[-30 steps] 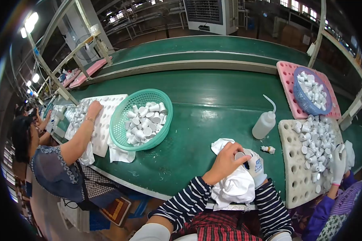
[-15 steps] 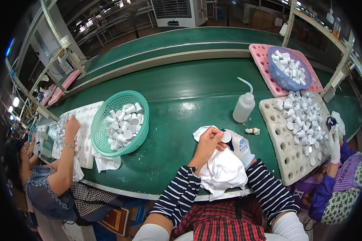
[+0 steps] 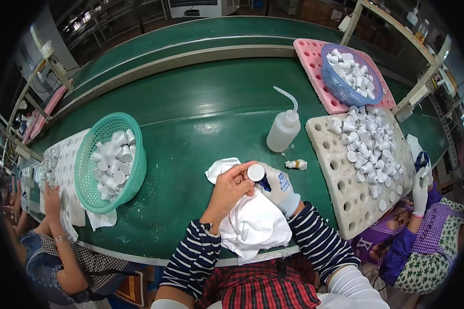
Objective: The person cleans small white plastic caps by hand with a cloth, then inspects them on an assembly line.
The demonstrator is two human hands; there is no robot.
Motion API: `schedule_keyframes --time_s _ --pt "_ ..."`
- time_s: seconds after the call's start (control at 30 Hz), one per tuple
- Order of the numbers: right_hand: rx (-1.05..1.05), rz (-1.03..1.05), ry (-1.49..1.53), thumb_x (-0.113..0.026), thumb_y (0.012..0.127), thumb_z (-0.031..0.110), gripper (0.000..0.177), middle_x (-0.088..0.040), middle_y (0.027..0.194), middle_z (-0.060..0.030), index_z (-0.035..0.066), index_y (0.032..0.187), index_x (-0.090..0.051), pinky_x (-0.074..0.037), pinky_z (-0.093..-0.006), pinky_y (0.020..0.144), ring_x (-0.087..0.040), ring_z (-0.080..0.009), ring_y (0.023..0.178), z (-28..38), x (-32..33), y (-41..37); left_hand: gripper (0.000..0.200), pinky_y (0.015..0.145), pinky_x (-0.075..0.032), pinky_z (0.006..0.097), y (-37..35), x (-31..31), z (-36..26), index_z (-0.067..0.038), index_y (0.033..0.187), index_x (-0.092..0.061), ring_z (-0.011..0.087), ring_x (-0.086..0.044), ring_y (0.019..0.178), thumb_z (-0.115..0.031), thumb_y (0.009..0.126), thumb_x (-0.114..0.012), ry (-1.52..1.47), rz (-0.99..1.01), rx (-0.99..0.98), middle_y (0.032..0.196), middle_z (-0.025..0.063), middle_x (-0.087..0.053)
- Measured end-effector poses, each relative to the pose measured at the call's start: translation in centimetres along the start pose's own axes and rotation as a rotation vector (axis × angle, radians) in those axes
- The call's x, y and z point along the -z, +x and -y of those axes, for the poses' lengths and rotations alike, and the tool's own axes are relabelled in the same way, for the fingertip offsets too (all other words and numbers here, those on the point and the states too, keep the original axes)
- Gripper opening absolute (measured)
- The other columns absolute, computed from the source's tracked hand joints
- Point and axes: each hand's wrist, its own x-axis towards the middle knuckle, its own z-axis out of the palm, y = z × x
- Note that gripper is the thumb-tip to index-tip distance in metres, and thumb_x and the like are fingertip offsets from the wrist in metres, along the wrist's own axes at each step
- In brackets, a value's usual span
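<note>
A small white cap (image 3: 255,172) shows its round flat face between my two hands. My left hand (image 3: 232,190) is bare, its thumb and fingers closed on the cap's left side. On the cap's right is my right hand (image 3: 279,188), in a pale glove with blue print and dark fingertips; its fingers are bent behind and beside the cap, partly hidden. Below both hands a white cloth (image 3: 255,226) lies bunched at the table's front edge, and another piece of white cloth (image 3: 220,169) shows behind my left hand.
Green basket (image 3: 143,170) of white caps at left; squeeze bottle (image 3: 283,131) and crumpled scrap (image 3: 296,165) ahead. Right: foam board (image 3: 348,206) with loose caps, blue basket (image 3: 327,77) on pink foam (image 3: 305,51). Co-workers' hands (image 3: 52,201) at left and gloved hand (image 3: 420,193) at right.
The view has turned right, so the table's contents appear further left. The cap's round face is now turned more fully to the camera. The left co-worker's raised hand has come down.
</note>
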Motion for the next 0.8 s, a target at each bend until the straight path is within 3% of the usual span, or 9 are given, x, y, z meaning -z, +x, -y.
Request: schedule_keyframes --time_s 0.2,0.4,0.53,0.6,0.7,0.8 --pt "-0.029 0.072 -0.039 -0.061 0.08 0.019 0.045 -0.063 0.105 -0.0182 0.002 0.121 -0.051 -0.049 -0.0415 0.077 -0.062 -0.0365 0.092 0.6 0.8 0.0 0.046 0.062 -0.047 0.0192 0.3 -0.3 -0.3 0.007 0.126 -0.051 0.0072 -0.055 0.073 0.003 0.081 -0.062 0.061 -0.012 0.022 0.092 0.0032 -0.06" --pt "0.015 0.066 -0.092 -0.061 0.081 0.022 0.043 -0.064 0.101 -0.0156 0.007 0.12 -0.052 -0.05 -0.0417 0.073 -0.062 -0.0344 0.087 0.3 0.2 0.1 0.028 0.062 -0.044 0.0165 0.2 -1.5 0.6 0.002 0.107 -0.059 0.0034 -0.052 0.074 0.004 0.08 -0.067 0.021 -0.115 -0.074 0.093 0.0012 -0.06" --pt "0.055 0.133 -0.224 -0.06 0.082 0.024 0.041 -0.063 0.096 -0.0142 0.011 0.12 -0.051 -0.05 -0.0424 0.07 -0.063 -0.0323 0.085 0.1 -0.1 0.0 0.013 0.054 -0.039 0.0157 0.1 -1.7 0.8 -0.001 0.095 -0.058 0.0016 -0.048 0.063 -0.002 0.084 -0.066 0.131 -0.227 -0.124 0.081 -0.0009 -0.057" --pt "0.038 0.136 -0.164 -0.062 0.081 0.023 0.043 -0.063 0.104 -0.016 0.008 0.121 -0.053 -0.05 -0.0401 0.077 -0.063 -0.0331 0.093 0.6 0.1 -0.1 0.009 0.05 -0.036 0.0162 0.1 -1.4 1.2 -0.003 0.091 -0.057 0.0011 -0.045 0.058 -0.005 0.086 -0.065 0.117 -0.355 -0.075 0.074 -0.0025 -0.054" --pt "-0.004 0.029 0.131 -0.063 0.083 0.02 0.043 -0.063 0.111 -0.0162 0.006 0.122 -0.053 -0.049 -0.0364 0.084 -0.063 -0.0306 0.099 0.6 0.0 0.2 0.009 0.046 -0.031 0.0172 0.6 -0.1 1.4 -0.004 0.086 -0.055 0.0004 -0.041 0.053 -0.009 0.09 -0.062 -0.061 -0.618 -0.22 0.067 -0.0048 -0.048" --pt "-0.102 -0.026 0.341 -0.063 0.086 0.016 0.042 -0.064 0.114 -0.0126 0.003 0.124 -0.053 -0.047 -0.0318 0.09 -0.063 -0.0215 0.103 0.1 0.3 0.2 0.01 0.048 -0.032 0.0167 0.8 0.4 0.9 -0.004 0.085 -0.054 0.0007 -0.042 0.054 -0.009 0.091 -0.061 0.189 -0.683 -0.397 0.065 -0.0056 -0.046"
